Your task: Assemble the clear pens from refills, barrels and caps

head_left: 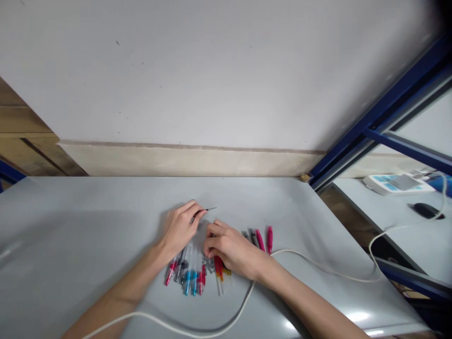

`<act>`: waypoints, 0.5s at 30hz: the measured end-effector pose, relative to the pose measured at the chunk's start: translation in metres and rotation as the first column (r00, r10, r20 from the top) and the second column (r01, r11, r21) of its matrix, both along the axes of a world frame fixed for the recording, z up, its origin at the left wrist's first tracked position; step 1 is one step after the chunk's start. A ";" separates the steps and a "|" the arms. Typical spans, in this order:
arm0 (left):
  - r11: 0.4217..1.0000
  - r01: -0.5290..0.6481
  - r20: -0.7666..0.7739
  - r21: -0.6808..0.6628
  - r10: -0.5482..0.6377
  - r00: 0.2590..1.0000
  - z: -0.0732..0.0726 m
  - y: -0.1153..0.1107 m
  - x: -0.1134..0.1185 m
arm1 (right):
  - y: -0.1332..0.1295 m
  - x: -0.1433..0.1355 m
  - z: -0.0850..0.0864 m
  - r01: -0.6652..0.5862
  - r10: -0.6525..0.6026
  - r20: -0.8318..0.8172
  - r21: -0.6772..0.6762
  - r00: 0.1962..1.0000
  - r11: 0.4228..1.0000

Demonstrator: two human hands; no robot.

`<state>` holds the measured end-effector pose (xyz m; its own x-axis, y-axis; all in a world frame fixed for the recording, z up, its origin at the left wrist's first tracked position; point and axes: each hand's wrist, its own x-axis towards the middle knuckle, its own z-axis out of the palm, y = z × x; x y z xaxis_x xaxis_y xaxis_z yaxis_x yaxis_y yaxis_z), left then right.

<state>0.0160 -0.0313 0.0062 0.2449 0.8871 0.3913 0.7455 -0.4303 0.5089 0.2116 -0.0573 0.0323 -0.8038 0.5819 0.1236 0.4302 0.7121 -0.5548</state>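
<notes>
White cable (pixel 158 322) curves nearest you; your left hand (pixel 182 222) pinches a pen refill (pixel 209 209), likely freeing its tip; whether your right hand (pixel 229 244), beside pen barrels (pixel 188 281), holds anything, I cannot tell.

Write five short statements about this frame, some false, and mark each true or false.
1. The left hand holds a thin dark piece. True.
2. Two pink pieces lie right of the right hand. True.
3. The white cable lies coiled by the wall. False: it winds across the grey table.
4. The blue-ended tubes lie beyond both hands. False: these tubes lie nearer the camera.
5. The black mouse rests on the grey table. False: it is on the desk at right.
</notes>
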 end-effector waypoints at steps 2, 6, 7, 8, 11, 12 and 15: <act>1.000 0.004 -0.004 0.004 -0.004 1.000 0.000 0.000 0.000 | 0.000 0.000 0.000 0.021 -0.020 -0.047 0.011 0.999 1.000; 0.999 0.003 -0.008 0.034 -0.002 1.000 0.001 0.000 0.000 | 0.007 0.006 -0.001 0.279 -0.280 -0.324 -0.051 0.903 0.959; 0.999 0.002 -0.006 0.046 -0.002 1.000 0.001 0.000 0.000 | 0.010 0.008 -0.001 0.371 -0.370 -0.393 -0.077 0.842 0.925; 0.998 0.002 -0.004 0.059 -0.002 1.000 0.001 0.000 0.000 | 0.014 0.011 -0.001 0.452 -0.446 -0.442 -0.099 0.778 0.886; 0.995 -0.004 0.006 0.103 0.003 1.000 0.002 0.000 0.000 | 0.024 0.017 -0.004 0.584 -0.563 -0.492 -0.129 0.664 0.801; 0.993 -0.005 0.009 0.117 0.004 1.000 0.002 0.000 0.000 | 0.026 0.018 -0.005 0.592 -0.575 -0.490 -0.139 0.655 0.794; 0.989 0.006 0.018 0.145 -0.009 1.000 0.001 0.000 0.000 | 0.030 0.018 -0.010 0.576 -0.578 -0.477 -0.170 0.662 0.800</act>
<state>0.0155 -0.0310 0.0071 0.2427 0.8187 0.5204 0.7329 -0.5062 0.4546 0.2299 -0.0277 0.0227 -0.1380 0.9101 0.3908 0.4286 0.4106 -0.8048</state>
